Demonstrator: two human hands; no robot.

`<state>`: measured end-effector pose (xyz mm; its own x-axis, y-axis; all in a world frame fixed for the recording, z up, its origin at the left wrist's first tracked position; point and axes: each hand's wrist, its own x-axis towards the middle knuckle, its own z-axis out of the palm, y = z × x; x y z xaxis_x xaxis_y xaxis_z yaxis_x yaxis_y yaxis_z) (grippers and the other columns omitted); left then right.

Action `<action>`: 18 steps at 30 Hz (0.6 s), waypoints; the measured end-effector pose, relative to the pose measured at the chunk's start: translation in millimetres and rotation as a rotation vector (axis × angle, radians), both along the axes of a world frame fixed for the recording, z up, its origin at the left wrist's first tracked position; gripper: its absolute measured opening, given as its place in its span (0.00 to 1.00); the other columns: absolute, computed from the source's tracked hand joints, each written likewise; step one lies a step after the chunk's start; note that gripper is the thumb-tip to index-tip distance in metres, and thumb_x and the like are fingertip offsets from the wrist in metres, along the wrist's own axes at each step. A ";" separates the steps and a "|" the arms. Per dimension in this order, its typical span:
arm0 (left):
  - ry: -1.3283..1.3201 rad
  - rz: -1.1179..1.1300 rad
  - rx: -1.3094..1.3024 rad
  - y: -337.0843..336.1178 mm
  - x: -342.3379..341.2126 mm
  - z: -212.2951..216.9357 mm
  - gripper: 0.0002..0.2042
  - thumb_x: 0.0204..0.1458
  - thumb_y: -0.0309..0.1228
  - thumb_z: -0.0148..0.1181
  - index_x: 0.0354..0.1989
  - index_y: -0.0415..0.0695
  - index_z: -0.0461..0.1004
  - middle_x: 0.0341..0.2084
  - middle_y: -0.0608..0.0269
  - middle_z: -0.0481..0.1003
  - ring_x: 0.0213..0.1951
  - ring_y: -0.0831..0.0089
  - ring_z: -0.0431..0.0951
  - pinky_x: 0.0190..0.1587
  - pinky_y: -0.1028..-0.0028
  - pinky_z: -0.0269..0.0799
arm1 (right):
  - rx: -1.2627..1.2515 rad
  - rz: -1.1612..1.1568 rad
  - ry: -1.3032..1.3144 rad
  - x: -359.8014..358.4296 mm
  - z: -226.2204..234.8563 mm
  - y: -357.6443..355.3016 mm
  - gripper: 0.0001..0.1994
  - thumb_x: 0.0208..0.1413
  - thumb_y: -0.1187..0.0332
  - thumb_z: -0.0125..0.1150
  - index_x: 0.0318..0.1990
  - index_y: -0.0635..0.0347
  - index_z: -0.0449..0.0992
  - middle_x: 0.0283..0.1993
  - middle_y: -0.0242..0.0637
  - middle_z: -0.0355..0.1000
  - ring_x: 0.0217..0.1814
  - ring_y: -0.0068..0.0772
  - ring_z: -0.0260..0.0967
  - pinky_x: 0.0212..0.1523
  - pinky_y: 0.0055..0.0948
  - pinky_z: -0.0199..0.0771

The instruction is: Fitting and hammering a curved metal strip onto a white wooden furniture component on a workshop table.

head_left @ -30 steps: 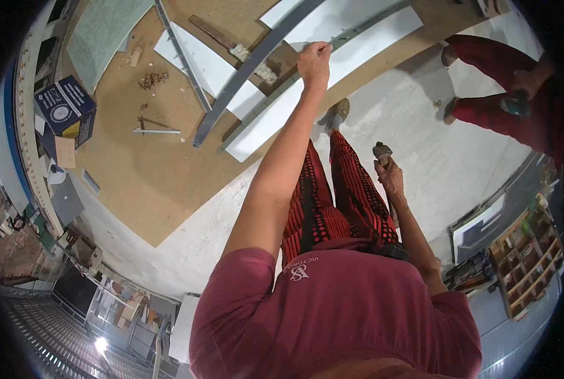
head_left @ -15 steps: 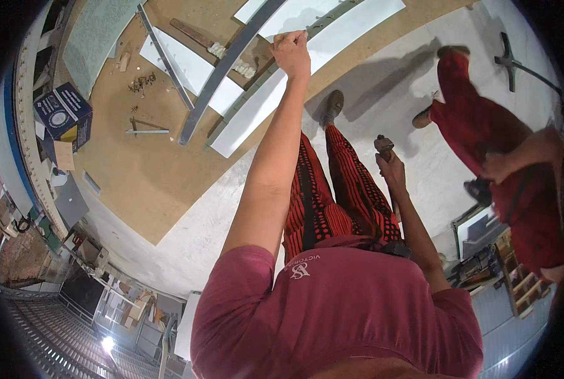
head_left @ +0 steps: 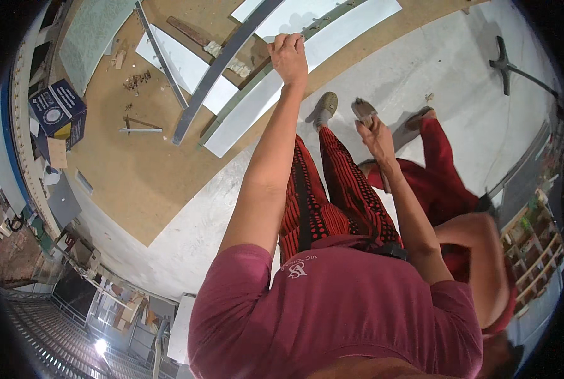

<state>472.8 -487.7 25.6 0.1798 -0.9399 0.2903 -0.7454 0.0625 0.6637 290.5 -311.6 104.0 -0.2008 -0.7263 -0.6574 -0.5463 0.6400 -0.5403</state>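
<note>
My left hand (head_left: 288,61) is over a long green strip (head_left: 247,88) that lies along a white panel (head_left: 257,117); its fingers are bent down and close together. Whatever they grip is hidden beneath them. Low over the floor, my right hand (head_left: 375,136) is closed around a hammer (head_left: 363,108), near its head. Part of the hammer's handle shows beside my forearm. Left of my left hand, a long grey strip (head_left: 222,60) slants across the brown board. Dark marks or small pieces run along the far part of the green strip.
On the brown board (head_left: 149,164) lie a thin grey bar (head_left: 162,57), small loose bits (head_left: 137,79) and a blue box (head_left: 58,107). At right, a person in red trousers (head_left: 440,170) stands close to my right arm. A black-legged stand (head_left: 502,65) is beyond.
My right hand has lifted the hammer forward and left. My left-hand fingers have shifted slightly over the strip. The other person has moved in closer behind my right arm.
</note>
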 end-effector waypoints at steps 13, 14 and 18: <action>-0.016 0.021 -0.018 2.0 -10.1 6.5 0.03 0.41 0.30 0.60 0.26 0.50 0.76 0.27 0.66 0.72 0.32 0.64 0.69 0.37 0.68 0.64 | -0.253 -0.117 -0.314 61.6 45.0 -156.8 0.17 0.47 0.56 0.59 0.32 0.64 0.71 0.20 0.31 0.65 0.20 0.21 0.62 0.24 0.22 0.64; -0.030 0.023 -0.019 0.9 -7.9 5.9 0.04 0.41 0.31 0.61 0.27 0.50 0.76 0.27 0.65 0.72 0.32 0.64 0.69 0.38 0.68 0.65 | -0.246 -0.131 -0.317 65.3 47.4 -161.1 0.17 0.47 0.56 0.59 0.32 0.64 0.70 0.20 0.31 0.65 0.20 0.21 0.62 0.24 0.22 0.64; -0.013 0.019 -0.010 2.4 -12.7 8.2 0.04 0.41 0.32 0.62 0.27 0.50 0.77 0.29 0.66 0.72 0.34 0.64 0.69 0.40 0.68 0.66 | -0.224 -0.131 -0.305 64.1 31.2 -168.3 0.17 0.48 0.55 0.59 0.32 0.63 0.70 0.20 0.31 0.65 0.20 0.21 0.63 0.25 0.22 0.65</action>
